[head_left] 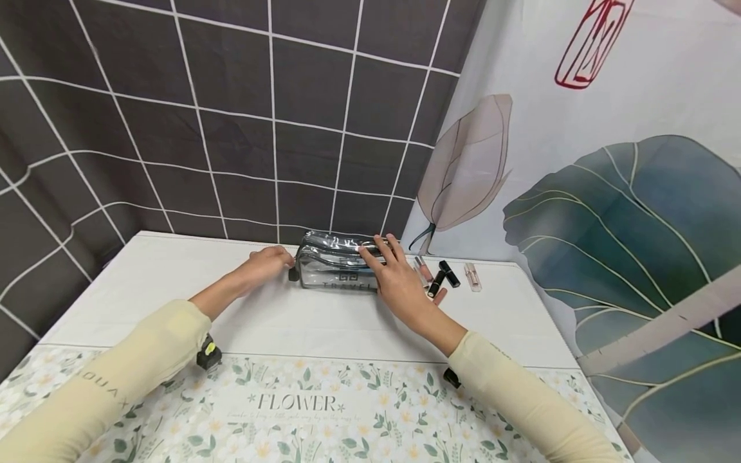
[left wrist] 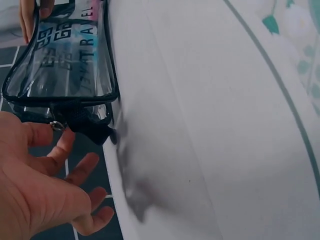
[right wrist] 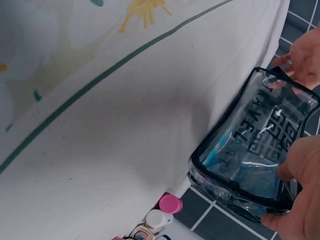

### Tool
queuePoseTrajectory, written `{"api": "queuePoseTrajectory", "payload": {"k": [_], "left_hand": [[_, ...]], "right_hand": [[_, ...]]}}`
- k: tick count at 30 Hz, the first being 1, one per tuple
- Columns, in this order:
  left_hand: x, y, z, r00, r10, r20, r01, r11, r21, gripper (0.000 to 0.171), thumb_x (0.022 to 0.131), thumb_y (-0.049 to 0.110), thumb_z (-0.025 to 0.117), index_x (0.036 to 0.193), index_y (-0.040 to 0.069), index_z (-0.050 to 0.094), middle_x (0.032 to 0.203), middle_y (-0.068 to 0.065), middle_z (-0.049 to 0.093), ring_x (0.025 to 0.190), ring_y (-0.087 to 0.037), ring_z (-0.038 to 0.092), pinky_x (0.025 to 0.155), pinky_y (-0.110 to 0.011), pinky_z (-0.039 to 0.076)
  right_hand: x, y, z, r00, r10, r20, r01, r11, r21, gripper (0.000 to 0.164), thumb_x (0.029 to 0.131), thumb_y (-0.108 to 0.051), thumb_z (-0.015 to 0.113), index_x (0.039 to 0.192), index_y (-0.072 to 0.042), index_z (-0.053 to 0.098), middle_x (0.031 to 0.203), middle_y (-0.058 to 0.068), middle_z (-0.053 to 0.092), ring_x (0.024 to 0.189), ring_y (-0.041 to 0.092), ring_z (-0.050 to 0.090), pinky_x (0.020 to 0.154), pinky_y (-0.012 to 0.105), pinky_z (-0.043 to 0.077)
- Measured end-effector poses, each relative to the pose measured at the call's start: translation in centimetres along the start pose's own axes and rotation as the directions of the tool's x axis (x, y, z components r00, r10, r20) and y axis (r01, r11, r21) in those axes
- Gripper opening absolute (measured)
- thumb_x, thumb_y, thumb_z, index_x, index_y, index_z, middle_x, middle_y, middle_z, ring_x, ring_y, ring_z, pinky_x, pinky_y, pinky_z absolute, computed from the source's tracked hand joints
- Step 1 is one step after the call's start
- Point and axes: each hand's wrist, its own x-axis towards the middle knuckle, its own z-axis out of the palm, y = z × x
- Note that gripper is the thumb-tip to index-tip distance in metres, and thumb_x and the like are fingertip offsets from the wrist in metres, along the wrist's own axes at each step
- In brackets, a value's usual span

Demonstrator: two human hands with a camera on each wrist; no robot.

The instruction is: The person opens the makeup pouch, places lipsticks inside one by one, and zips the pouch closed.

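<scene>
A clear plastic toiletry bag point(head_left: 341, 273) with black piping and "TRAVEL" lettering stands on the white part of the tabletop. At its left end, my left hand point(head_left: 267, 262) pinches the small metal zipper pull point(left wrist: 57, 125) between thumb and finger, the other fingers loosely bent. A dark strap tab point(left wrist: 82, 120) hangs beside that pull. My right hand point(head_left: 402, 283) holds the bag's top near its right end, with digits on either side of the upper edge in the right wrist view. Some blue and pink show through the clear plastic.
To the bag's right lie black lipstick tubes point(head_left: 449, 274), a clear pinkish tube point(head_left: 473, 277) and a lip gloss point(head_left: 423, 269). Pink point(right wrist: 171, 203) and white point(right wrist: 159, 218) caps show beside the bag. A flowered cloth point(head_left: 301, 411) covers the near table; a dark gridded backdrop point(head_left: 231, 141) stands behind.
</scene>
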Motion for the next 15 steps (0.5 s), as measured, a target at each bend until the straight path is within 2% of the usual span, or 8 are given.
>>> {"api": "queuePoseTrajectory", "payload": {"k": [4, 7, 11, 15], "left_hand": [[-0.07, -0.01, -0.12, 0.999, 0.034, -0.002, -0.034, 0.999, 0.017, 0.046, 0.115, 0.030, 0.040, 0.134, 0.000, 0.069, 0.152, -0.028, 0.061, 0.153, -0.054, 0.034, 0.128, -0.073, 0.026], [0.02, -0.08, -0.15, 0.998, 0.059, -0.009, -0.059, 0.998, 0.027, 0.036, 0.114, 0.030, 0.047, 0.122, 0.003, 0.070, 0.149, -0.027, 0.064, 0.149, -0.051, 0.039, 0.124, -0.070, 0.032], [0.03, -0.25, -0.16, 0.997, 0.077, -0.012, -0.076, 0.996, 0.044, 0.029, 0.114, 0.028, 0.053, 0.112, 0.004, 0.069, 0.156, -0.028, 0.063, 0.151, -0.054, 0.041, 0.125, -0.072, 0.032], [-0.05, -0.46, -0.18, 0.995, 0.096, -0.005, -0.096, 0.994, 0.056, 0.030, 0.115, 0.027, 0.055, 0.113, 0.002, 0.071, 0.159, -0.031, 0.060, 0.155, -0.058, 0.039, 0.128, -0.075, 0.029]], "right_hand": [[0.05, 0.03, -0.06, 1.000, 0.000, -0.006, 0.000, 1.000, 0.006, 0.064, 0.106, 0.003, 0.070, 0.166, -0.018, 0.059, 0.174, 0.025, 0.049, 0.166, 0.050, 0.040, 0.071, 0.041, 0.068], [0.04, 0.09, 0.01, 1.000, 0.007, -0.007, -0.007, 1.000, 0.016, 0.064, 0.107, 0.003, 0.070, 0.166, -0.018, 0.059, 0.175, 0.025, 0.048, 0.167, 0.049, 0.039, 0.071, 0.042, 0.068], [0.04, 0.06, 0.17, 1.000, 0.003, -0.009, -0.003, 1.000, 0.011, 0.063, 0.107, 0.002, 0.070, 0.166, -0.018, 0.059, 0.174, 0.025, 0.049, 0.167, 0.049, 0.040, 0.069, 0.041, 0.068], [0.05, -0.07, 0.16, 1.000, -0.003, -0.013, 0.003, 1.000, -0.001, 0.063, 0.107, 0.002, 0.070, 0.166, -0.018, 0.060, 0.174, 0.024, 0.050, 0.166, 0.049, 0.041, 0.065, 0.038, 0.066]]}}
